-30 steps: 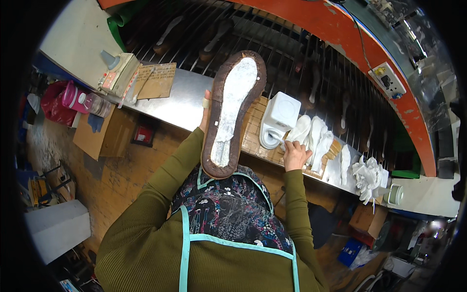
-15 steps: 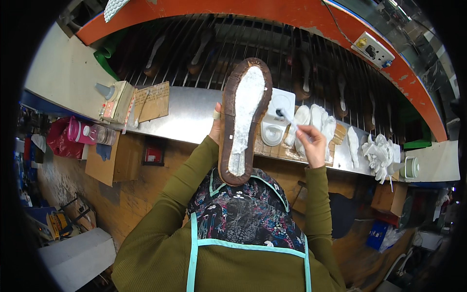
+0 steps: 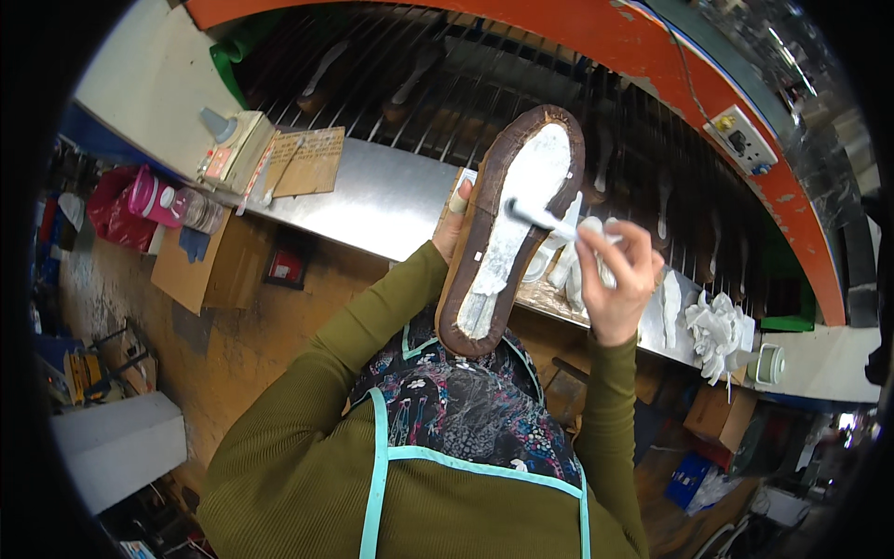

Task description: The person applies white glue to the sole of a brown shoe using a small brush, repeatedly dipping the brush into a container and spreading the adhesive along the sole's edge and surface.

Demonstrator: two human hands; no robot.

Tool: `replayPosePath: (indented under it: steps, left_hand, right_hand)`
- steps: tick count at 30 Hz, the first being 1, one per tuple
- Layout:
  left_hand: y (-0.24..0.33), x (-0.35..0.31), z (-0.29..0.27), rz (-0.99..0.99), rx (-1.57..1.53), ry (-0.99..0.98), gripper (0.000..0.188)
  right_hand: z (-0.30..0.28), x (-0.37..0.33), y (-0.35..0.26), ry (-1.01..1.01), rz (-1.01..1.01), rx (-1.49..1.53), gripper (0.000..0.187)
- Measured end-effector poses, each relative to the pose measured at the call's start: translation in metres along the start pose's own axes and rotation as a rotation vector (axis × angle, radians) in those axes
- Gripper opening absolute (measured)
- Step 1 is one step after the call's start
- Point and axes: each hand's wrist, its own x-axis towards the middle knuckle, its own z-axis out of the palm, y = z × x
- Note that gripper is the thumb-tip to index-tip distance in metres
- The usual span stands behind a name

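Note:
My left hand (image 3: 451, 225) grips a brown shoe (image 3: 503, 252) by its left side, with the underside turned up toward me. A white layer covers the middle of that underside, inside a brown rim; most of my left fingers are hidden behind the shoe. Pinched in my right hand (image 3: 618, 291) is a small brush (image 3: 549, 220) with a pale handle. Its dark tip lies over the white layer near the shoe's middle and seems to touch it. A finger on my left hand has a light wrap.
A steel counter (image 3: 372, 200) runs ahead, holding a cardboard piece (image 3: 310, 168), white pieces on a board, and crumpled white gloves (image 3: 717, 328). Beyond it, several shoes sit on a rack of metal rods (image 3: 447, 112) beneath an orange frame (image 3: 801, 214). A carton (image 3: 207, 256) stands at the left.
My right hand has brought the brush from over the white container onto the shoe's underside. The shoe has shifted right and tilted, and now mostly covers that container.

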Motion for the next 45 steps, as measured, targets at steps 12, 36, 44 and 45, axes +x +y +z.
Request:
replayPosePath:
  steps: [12,36,44,45]
  left_hand:
    - [0.016,-0.006,0.013,-0.028,0.089,0.027,0.104]
    - [0.028,-0.019,-0.032,-0.085,0.288,0.068,0.11]
    - [0.039,-0.022,-0.037,-0.059,0.28,0.084,0.109]
    - [0.04,-0.022,-0.041,-0.055,0.281,0.077,0.109]
  right_hand:
    - [0.009,-0.032,-0.023,0.035,0.065,0.096,0.03]
    - [0.031,0.042,0.022,0.228,0.228,-0.04,0.014]
    - [0.038,0.055,0.005,-0.027,0.194,0.173,0.011]
    - [0.044,0.061,0.008,-0.009,0.209,0.154,0.012]
